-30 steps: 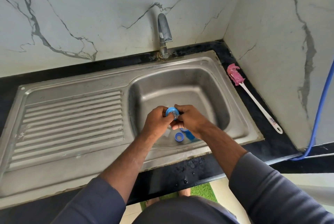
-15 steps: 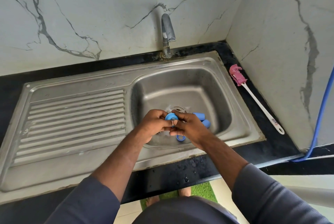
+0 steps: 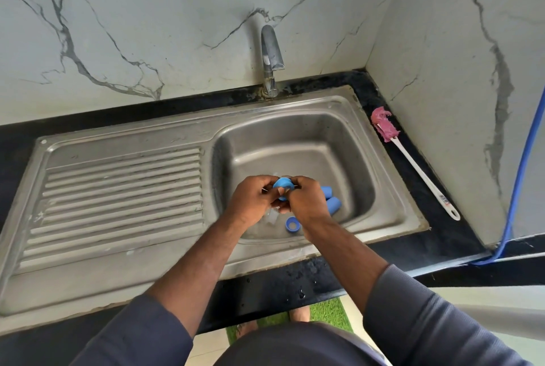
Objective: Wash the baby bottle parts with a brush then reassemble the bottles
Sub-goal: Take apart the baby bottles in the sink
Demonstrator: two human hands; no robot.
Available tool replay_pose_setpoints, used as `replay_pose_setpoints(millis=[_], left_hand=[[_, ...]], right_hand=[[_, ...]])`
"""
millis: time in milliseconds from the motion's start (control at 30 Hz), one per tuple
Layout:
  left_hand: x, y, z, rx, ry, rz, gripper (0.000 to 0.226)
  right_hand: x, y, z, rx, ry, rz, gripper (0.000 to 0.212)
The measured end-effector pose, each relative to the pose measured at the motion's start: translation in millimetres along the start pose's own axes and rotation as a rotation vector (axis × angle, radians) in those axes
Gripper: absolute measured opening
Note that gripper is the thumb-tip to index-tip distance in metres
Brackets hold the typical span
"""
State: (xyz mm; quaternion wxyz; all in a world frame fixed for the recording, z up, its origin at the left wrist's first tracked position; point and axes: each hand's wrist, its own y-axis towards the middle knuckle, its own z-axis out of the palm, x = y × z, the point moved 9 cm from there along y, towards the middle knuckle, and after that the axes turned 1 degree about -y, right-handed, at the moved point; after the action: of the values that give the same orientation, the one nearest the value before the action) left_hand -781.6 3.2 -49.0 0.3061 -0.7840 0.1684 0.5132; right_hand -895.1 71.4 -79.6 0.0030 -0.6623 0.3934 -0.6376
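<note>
Stainless steel sink (image 3: 118, 182), one unit, with a ribbed drainboard at the left and a single basin at the right, set into a black counter (image 3: 280, 280). A metal tap (image 3: 271, 53) stood behind the basin against a white marble-patterned wall (image 3: 147, 26).

Item 1: blue collar (image 3: 283, 183), round, held above the basin floor between both hands. The left hand (image 3: 253, 200) had its fingers curled and pinched the collar's left edge. The right hand (image 3: 306, 203) did likewise at the right edge, its fingers bent inward. The two hands touched each other below the collar.

Item 2: blue caps (image 3: 333, 206), two, cylindrical, lay side by side on the basin floor just right of the right hand and were partly hidden by it.

Item 3: blue ring (image 3: 292, 224), small, lay flat on the basin floor under the right wrist.

Item 4: clear piece (image 3: 271, 218), translucent, lay on the basin floor below the hands; its exact kind could not be told.

Item 5: bottle brush (image 3: 413, 163), with a pink head and a long white handle, lay on the counter right of the sink, well apart from the hands, its head pointing toward the wall corner.

Item 6: green mat (image 3: 327, 315), on the floor in front of the counter.
</note>
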Motion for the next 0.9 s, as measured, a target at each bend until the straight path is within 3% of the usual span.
replay_pose_setpoints(millis=[67,167,233,367,400,600,900], left_hand=[[3,0,4,0.028,0.022,0.020,0.030],[-2,-4,9,-0.030,0.192,0.105,0.014],[-8,-6,15,-0.056,0.256,0.148,0.019],[4,-3,22,0.041,-0.267,-0.085,0.028],[5,-2,24,0.055,-0.306,-0.120,0.028],[18,-2,18,0.005,-0.381,-0.197,0.022],[13,-3,16,-0.046,-0.451,-0.079,0.017]], right_hand=[[0,-2,0,-0.030,-0.036,0.010,0.028],[-1,-4,-4,-0.066,-0.113,0.006,0.024],[-4,-5,-10,-0.085,-0.127,0.010,0.024],[-5,3,-21,-0.030,-0.192,-0.040,0.022],[-4,4,-24,-0.021,-0.207,-0.048,0.021],[-4,3,-15,0.030,-0.225,-0.091,0.020],[7,2,-29,0.007,-0.091,-0.104,0.017]])
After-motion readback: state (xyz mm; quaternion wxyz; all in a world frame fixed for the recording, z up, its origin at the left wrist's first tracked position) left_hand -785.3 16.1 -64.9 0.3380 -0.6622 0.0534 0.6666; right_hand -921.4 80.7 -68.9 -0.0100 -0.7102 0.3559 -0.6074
